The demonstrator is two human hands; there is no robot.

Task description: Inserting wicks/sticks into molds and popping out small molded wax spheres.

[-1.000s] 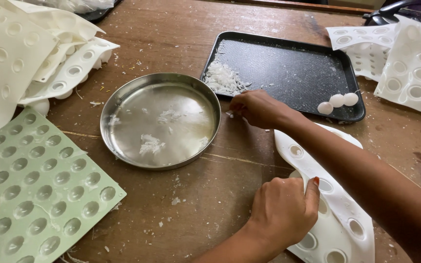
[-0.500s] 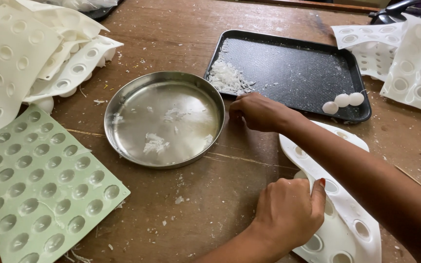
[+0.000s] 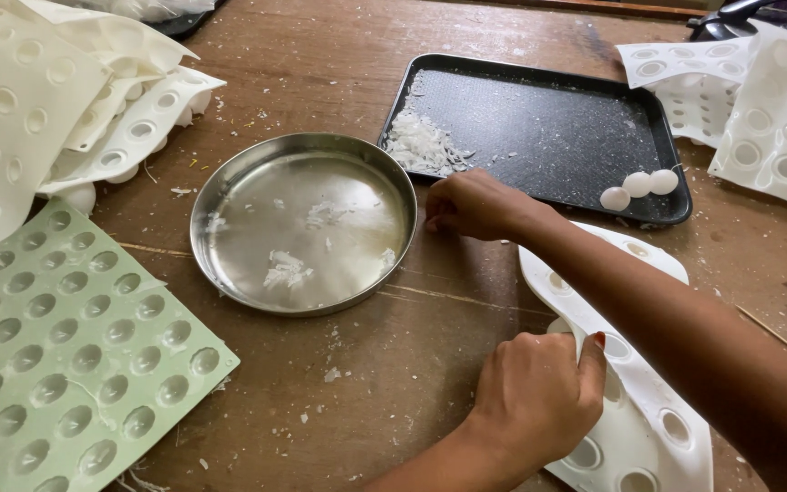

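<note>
My left hand (image 3: 539,401) grips the near edge of a white silicone mould (image 3: 635,428) with round cavities, thumb pressed on top. My right arm crosses over that mould. My right hand (image 3: 474,204) rests on the wooden table with its fingers curled shut, between the rim of a round steel plate (image 3: 220,196) and the front edge of a black tray (image 3: 548,137). Whether the fingers pinch anything is hidden. The plate holds a few white flakes. The tray has a heap of white shavings (image 3: 419,146) at its left corner and three white balls (image 3: 635,186) at its right corner.
A pale green mould sheet (image 3: 75,346) lies at the left front. Stacked white moulds (image 3: 38,100) sit at the back left, more white moulds (image 3: 758,100) at the back right. White crumbs are scattered over the table (image 3: 366,383).
My right hand has slid a little along the table from the tray's edge toward the plate's rim, fingers still curled. My left hand keeps its grip on the mould.
</note>
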